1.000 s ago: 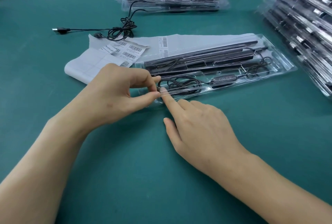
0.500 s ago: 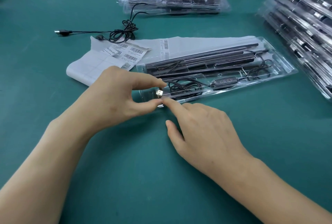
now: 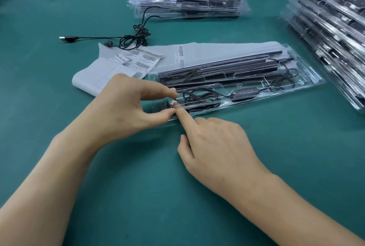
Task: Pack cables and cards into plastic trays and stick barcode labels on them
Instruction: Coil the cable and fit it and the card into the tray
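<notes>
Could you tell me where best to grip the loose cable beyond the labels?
Probably its tangled coil, pinched from above: the loops bunch there, while the plug end lies flat and would leave the rest trailing.

Left hand's point(image 3: 126, 111) fingers pinch; right hand's point(image 3: 215, 147) straight index fingertip touches left thumb.

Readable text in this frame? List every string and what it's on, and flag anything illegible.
"Light": last word on the loose label lying on the label sheet; the words before it are blurred.
Barcode labels: bars only, print too small to read.
Barcode strip on the white paper under the clear tray: too small to read.
Inline controller in the tray: four button marks, no legible characters.
</notes>
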Motion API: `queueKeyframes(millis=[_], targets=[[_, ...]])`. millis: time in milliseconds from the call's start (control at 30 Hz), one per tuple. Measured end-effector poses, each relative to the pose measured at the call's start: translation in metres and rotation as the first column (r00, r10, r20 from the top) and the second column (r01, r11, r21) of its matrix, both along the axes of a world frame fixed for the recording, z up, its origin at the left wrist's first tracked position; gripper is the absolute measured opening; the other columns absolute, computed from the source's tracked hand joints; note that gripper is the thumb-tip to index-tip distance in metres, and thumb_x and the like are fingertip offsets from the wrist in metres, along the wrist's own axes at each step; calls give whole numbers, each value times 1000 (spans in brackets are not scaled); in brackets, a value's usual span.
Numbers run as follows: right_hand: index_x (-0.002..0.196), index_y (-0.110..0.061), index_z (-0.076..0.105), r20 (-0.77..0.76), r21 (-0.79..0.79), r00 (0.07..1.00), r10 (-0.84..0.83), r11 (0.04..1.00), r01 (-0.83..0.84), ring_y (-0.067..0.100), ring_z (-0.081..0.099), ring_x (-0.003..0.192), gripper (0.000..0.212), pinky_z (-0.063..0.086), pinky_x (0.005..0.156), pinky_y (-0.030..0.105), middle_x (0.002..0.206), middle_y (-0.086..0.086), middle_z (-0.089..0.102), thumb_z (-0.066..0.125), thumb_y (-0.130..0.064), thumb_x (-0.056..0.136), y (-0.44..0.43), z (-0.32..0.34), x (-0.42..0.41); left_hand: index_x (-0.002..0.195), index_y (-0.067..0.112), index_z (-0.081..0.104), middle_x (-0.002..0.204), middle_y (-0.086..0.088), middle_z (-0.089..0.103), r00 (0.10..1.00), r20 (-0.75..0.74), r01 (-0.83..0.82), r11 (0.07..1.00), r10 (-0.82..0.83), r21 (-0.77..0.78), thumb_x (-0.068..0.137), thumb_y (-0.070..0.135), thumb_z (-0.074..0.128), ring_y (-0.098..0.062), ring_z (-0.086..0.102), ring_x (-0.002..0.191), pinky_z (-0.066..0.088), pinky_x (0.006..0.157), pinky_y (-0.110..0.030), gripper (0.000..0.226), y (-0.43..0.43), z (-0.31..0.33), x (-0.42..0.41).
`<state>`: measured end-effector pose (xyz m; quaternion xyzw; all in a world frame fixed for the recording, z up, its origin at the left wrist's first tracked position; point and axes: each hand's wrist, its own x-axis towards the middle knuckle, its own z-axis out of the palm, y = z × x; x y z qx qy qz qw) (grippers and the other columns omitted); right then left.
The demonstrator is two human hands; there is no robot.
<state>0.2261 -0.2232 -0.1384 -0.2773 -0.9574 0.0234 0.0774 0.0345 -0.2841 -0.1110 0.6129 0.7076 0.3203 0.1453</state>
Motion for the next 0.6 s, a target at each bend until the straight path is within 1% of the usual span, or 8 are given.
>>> queueKeyframes(millis=[133,267,333,400,433,500,533,600], targets=[[159,-28,25,8,7,1000,-19,1000,19,23,59,72,63,23,51,35,78,-5,58,36,-37,98,1,2,1,108,29,80,109,25,73,1000,-16,2,1000,-2,17,80,30,87,14,65,106,48,97,-10,29,0,-1,-1],[153,-30,39,-12,12,1000,-8,1000,8,22,60,69,57,23,51,34,74,-7,57,41,-38,97,5,0,3,105,33,80,110,24,74,999,-41,0,1000,0,16,75,44,80,19,63,105,48,93,-8,31,0,-1,0],[149,-28,48,-26,26,999,21,999,-20,20,63,68,54,25,52,31,72,-7,58,46,-39,96,9,0,7,104,34,81,110,22,74,998,-57,18,1000,-18,-5,75,44,83,27,59,95,42,83,1,31,1,0,1],[146,-26,55,-38,25,996,84,996,-83,18,63,67,51,27,52,30,73,-9,58,46,-41,97,15,-1,13,103,31,82,108,19,75,997,-69,42,999,-42,-11,74,38,82,33,53,78,34,73,7,30,0,0,3],[144,-24,58,-59,27,991,124,992,-123,16,62,66,51,30,51,29,73,-9,58,46,-40,97,18,-1,17,102,30,83,107,18,75,996,-74,48,999,-49,-16,74,36,82,33,53,75,31,70,9,29,0,1,4],[139,-20,64,-143,23,969,202,979,-201,16,58,66,47,40,52,31,73,-9,56,48,-37,97,23,-5,25,102,30,83,108,16,76,994,-92,56,998,-58,-29,73,34,83,29,54,82,29,65,10,29,-1,2,5],[136,-20,67,-207,21,951,230,973,-231,16,56,66,43,44,53,31,73,-8,54,51,-33,98,25,-7,29,102,30,83,110,16,75,993,-101,59,997,-63,-42,73,34,84,27,54,75,30,63,9,30,-2,2,5],[125,-19,73,-352,35,908,226,973,-229,16,56,70,31,49,60,31,76,-5,55,59,-24,98,34,-11,39,103,33,82,113,17,74,991,-108,67,995,-74,-68,73,33,85,21,49,50,32,59,5,31,-2,2,4]])
